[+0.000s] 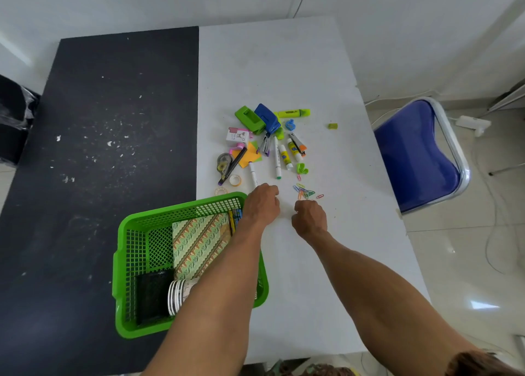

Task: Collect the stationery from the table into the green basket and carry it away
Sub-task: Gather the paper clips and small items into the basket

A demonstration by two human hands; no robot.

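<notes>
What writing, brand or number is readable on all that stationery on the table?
No text is legible.
Yellow highlighter: dark label, blurred.
Glue sticks: blue print on yellow, too small.
White marker: barrel print, too small.
Pink-and-white box: dark marks, blurred.

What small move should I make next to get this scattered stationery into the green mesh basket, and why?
Probably reach the right hand forward and pinch up the loose coloured wire paper clips. They lie on the white tabletop just beyond its curled fingers, nearer than the rest of the stationery pile, and the green plastic mesh basket stands close on the left.
</notes>
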